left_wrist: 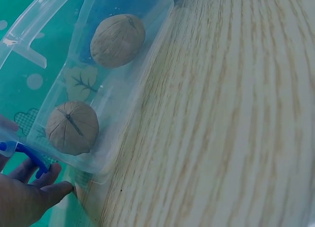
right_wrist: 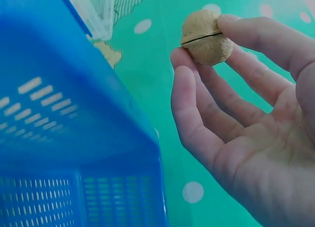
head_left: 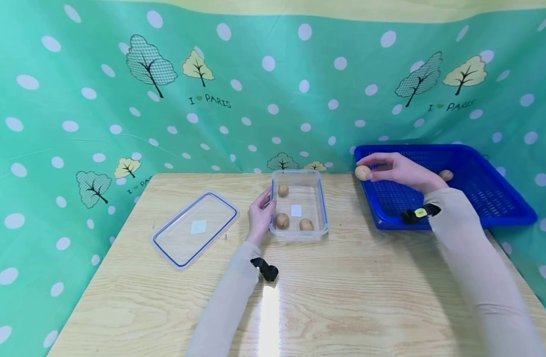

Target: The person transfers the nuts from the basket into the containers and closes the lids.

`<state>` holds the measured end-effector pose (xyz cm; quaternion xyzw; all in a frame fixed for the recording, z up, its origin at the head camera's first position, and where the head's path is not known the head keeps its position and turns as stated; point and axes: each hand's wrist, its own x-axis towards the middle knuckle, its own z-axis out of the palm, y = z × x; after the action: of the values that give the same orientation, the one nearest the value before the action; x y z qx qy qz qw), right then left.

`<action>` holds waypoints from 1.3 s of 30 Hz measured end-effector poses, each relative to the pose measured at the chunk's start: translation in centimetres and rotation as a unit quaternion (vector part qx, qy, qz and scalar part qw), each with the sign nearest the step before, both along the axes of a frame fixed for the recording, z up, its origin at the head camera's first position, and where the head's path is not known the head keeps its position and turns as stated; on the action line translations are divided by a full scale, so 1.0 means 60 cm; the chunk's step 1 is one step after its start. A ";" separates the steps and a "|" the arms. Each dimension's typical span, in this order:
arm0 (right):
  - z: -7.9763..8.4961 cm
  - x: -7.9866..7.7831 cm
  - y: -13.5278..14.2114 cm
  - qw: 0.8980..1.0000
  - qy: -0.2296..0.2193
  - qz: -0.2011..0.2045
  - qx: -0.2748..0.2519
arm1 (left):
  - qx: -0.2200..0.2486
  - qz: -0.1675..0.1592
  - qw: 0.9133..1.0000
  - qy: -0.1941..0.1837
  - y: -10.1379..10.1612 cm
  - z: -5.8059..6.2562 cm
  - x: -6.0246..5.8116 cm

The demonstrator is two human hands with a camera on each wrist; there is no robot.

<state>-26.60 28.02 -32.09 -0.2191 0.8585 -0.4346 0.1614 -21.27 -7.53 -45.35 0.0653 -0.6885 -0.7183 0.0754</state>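
My right hand (head_left: pixel 399 171) pinches a walnut (head_left: pixel 363 172) between thumb and fingertips, over the left rim of a blue basket (head_left: pixel 380 222). In the right wrist view the dark seam of the walnut (right_wrist: pixel 206 38) shows. My left hand (head_left: pixel 260 214) rests along the left wall of a clear plastic container (head_left: pixel 318 198), its fingers fairly straight against the side. Inside the container lie three walnuts: one walnut (head_left: pixel 283 191) towards the back, another walnut (head_left: pixel 282 221) front left and a third walnut (head_left: pixel 306 224) front right.
A clear lid (head_left: pixel 179 248) with a blue seal lies flat on the wooden table (head_left: pixel 322 292), left of the container. Another walnut (head_left: pixel 446 175) sits in the basket behind my right wrist. A green patterned cloth (head_left: pixel 255 64) hangs around the table's back and sides.
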 end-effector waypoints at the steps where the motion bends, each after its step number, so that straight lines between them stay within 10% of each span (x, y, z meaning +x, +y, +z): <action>1: -0.001 0.001 -0.003 1.000 0.000 0.000 0.000 | -0.001 0.000 1.000 0.003 0.000 -0.003 -0.001; 18: -0.030 0.017 -0.068 0.999 0.006 0.043 -0.008 | 0.003 -0.003 1.000 0.000 -0.002 -0.011 -0.006; 28: -0.054 0.027 -0.110 0.998 -0.008 0.060 -0.023 | -0.010 -0.018 1.000 -0.002 -0.002 0.040 0.020; 39: -0.081 0.035 -0.146 0.994 -0.018 0.083 -0.067 | -0.001 -0.003 1.000 0.006 -0.003 -0.015 -0.010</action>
<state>-24.52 19.27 -36.98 -0.2924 0.8031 -0.4802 0.1976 -21.86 -7.73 -46.25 0.0588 -0.6890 -0.7183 0.0768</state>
